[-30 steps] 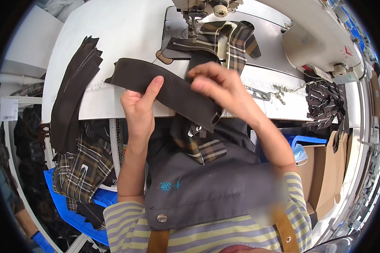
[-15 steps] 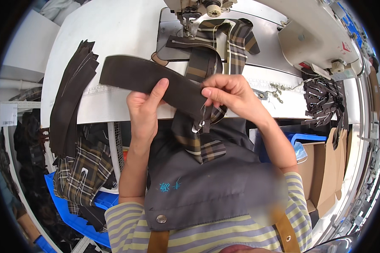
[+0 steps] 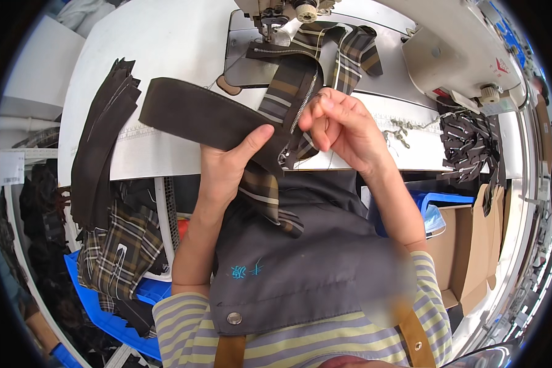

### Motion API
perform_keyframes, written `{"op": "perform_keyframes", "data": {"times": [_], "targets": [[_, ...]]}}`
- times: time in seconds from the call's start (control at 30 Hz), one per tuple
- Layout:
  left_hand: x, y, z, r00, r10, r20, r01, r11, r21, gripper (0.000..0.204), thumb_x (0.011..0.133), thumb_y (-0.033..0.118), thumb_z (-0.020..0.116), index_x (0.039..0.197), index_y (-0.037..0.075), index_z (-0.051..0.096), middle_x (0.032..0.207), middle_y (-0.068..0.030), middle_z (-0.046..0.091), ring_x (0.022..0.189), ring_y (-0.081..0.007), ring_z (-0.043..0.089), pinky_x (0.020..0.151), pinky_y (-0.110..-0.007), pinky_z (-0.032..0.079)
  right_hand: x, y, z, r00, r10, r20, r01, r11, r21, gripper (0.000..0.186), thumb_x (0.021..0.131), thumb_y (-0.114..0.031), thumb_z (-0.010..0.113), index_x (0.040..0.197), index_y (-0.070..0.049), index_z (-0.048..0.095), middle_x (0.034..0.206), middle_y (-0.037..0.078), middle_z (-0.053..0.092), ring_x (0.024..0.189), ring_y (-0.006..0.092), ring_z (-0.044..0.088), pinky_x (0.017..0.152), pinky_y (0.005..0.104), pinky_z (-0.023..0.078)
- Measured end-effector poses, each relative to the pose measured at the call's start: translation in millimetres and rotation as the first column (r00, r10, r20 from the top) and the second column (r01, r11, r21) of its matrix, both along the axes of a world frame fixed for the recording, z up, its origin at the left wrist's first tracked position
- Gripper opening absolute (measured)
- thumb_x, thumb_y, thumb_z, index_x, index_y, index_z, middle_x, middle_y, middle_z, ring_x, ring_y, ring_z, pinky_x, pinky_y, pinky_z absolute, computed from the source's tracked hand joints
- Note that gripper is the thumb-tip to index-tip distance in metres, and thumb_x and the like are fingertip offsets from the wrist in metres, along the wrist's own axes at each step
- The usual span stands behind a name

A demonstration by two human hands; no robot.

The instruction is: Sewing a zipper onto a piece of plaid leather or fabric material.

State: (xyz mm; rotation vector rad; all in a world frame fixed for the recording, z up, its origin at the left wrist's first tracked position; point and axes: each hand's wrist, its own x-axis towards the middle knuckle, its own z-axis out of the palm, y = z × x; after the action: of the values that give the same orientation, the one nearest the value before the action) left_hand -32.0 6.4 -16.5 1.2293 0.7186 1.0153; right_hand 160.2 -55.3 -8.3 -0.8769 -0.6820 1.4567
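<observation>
A dark brown fabric strip (image 3: 193,113) is pinched in my left hand (image 3: 230,162), thumb on top and the fingers hidden beneath. Its free end reaches out to the left over the white table. Beside it, a brown zipper (image 3: 308,98) with metal teeth curves down from near the sewing machine's needle area to a slider by the table's front edge. Brown plaid fabric (image 3: 279,95) lies along the zipper, and part of it hangs over my lap. My right hand (image 3: 349,126) is raised just right of the zipper, thumb and fingertips pinched together; what they hold is too small to make out.
The sewing machine (image 3: 454,61) stands at the back and right. Stacked dark strips (image 3: 101,141) drape over the table's left edge. A bundle of zippers (image 3: 470,144) hangs at the right, above a cardboard box (image 3: 472,245). Plaid pieces (image 3: 122,257) fill a blue bin (image 3: 86,294) lower left.
My right hand has come off the strip's right end and moved slightly up and right. My left hand has slid right along the strip. The hanging plaid piece has shifted left.
</observation>
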Motion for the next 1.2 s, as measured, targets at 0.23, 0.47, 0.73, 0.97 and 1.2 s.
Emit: {"op": "perform_keyframes", "data": {"times": [0.23,0.47,0.73,0.97,1.2], "targets": [[-3,-5,-1,0.997,-0.07,-0.037,0.07,0.997,0.009,0.006,0.08,0.0,0.071,0.085,0.001,0.068,0.08,-0.0014,0.066,0.071,-0.0082,0.059,0.065,-0.022,0.047,12,5,10,0.985,-0.043,-0.169,0.054,0.997,0.06,0.018,0.096,-0.02,0.055,0.089,-0.004,0.06,0.056,-0.005,0.041,0.046,0.0034,0.033,0.046,0.0194,0.031],[-1,0,7,0.988,-0.149,-0.048,0.152,0.986,0.071,0.01,0.08,-0.001,0.07,0.09,0.001,0.068,0.083,-0.0025,0.066,0.073,-0.0102,0.061,0.069,-0.024,0.048,-4,-9,12,0.796,0.161,0.583,-0.247,0.967,0.069,0.034,0.088,-0.021,0.066,0.114,-0.002,0.057,0.076,0.002,0.062,0.066,0.005,0.052,0.054,0.0208,0.038],[-41,31,20,0.93,0.246,-0.274,-0.277,0.957,-0.082,0.006,0.081,0.0,0.069,0.086,0.001,0.07,0.081,-0.0036,0.068,0.072,-0.0095,0.062,0.071,-0.024,0.047,53,-25,18,0.381,-0.141,0.914,0.002,0.988,0.152,0.009,0.085,-0.007,0.066,0.088,0.001,0.069,0.079,0.001,0.067,0.069,0.005,0.056,0.06,0.0206,0.043],[-56,28,4,0.993,0.111,-0.037,-0.112,0.994,-0.017,0.006,0.081,0.0,0.071,0.086,0.001,0.068,0.081,-0.0012,0.067,0.071,-0.0069,0.059,0.069,-0.022,0.045,118,-38,-11,0.477,-0.292,0.829,0.318,0.937,0.147,0.011,0.086,-0.007,0.066,0.093,-0.001,0.072,0.076,-0.002,0.066,0.064,0.0026,0.051,0.059,0.0166,0.039],[-39,8,11,0.993,0.049,-0.108,-0.045,0.998,0.047,0.004,0.082,0.001,0.07,0.084,-0.001,0.068,0.08,-0.0015,0.067,0.069,-0.0065,0.059,0.063,-0.02,0.046,72,-36,32,-0.279,-0.474,0.835,0.267,0.797,0.542,0.026,0.084,-0.001,0.063,0.11,-0.004,0.067,0.125,0.009,0.06,0.088,0.0111,0.061,0.071,0.0215,0.047]]}}
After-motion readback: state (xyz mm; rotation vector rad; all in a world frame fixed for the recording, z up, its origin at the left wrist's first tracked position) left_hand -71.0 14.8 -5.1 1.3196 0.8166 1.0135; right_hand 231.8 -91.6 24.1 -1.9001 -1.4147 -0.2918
